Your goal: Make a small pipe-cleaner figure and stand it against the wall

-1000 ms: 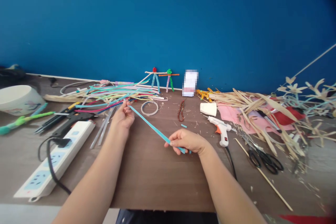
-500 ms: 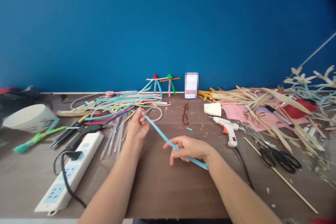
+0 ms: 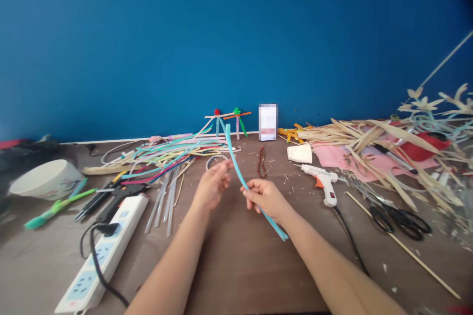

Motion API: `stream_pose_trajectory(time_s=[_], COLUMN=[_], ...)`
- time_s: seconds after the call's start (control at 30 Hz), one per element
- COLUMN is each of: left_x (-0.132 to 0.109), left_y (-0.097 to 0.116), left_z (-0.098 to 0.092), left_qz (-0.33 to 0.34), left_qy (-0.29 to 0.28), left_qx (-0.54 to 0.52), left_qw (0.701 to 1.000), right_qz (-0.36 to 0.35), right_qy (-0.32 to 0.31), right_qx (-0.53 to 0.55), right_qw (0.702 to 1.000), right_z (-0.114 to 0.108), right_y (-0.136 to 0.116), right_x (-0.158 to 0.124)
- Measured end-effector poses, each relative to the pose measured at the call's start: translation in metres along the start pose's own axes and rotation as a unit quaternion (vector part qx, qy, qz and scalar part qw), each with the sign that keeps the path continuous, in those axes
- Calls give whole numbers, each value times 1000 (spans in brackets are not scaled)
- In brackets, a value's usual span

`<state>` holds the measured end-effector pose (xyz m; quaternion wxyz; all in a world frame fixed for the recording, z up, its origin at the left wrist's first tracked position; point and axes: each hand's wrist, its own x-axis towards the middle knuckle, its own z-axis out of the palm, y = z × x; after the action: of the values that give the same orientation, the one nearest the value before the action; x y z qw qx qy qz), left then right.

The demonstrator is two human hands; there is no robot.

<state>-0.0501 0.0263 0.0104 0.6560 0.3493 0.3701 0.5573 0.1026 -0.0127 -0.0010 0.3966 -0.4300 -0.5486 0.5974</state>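
While a blue wall (image 3: 236,34) fills the far side, the brown tabletop (image 3: 240,270) spreads out below it, with a white power strip (image 3: 100,257) at near left. Of 2 hands at the middle, the right hand (image 3: 264,200) pinches a bundle of light-blue pipe cleaners (image 3: 237,167), slanting from far left to near right. The left hand (image 3: 212,184) curls loosely just beside it; I cannot tell whether they touch. Good handling seems to call for 1 light pinch, strands aligned, fuzz uncrushed. Farther off lies a beaded string (image 3: 261,163).
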Motion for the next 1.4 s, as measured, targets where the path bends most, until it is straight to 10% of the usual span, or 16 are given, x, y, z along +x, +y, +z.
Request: stream_pose_trajectory(time_s=[0.23, 0.7, 1.4], left_x=[-13, -12, -16], left_y=[-26, -24, -27], left_z=[22, 18, 21], left_qz=[29, -34, 53], left_qy=[-25, -34, -44], left_qx=[196, 176, 292], left_qw=[980, 983, 954], right_qz=[-60, -47, -34], right_qy=[112, 143, 190], right_qx=[-115, -87, 12], right_qw=[985, 985, 981], right_z=[0, -1, -5], right_y=[5, 13, 11], right_x=[1, 5, 8])
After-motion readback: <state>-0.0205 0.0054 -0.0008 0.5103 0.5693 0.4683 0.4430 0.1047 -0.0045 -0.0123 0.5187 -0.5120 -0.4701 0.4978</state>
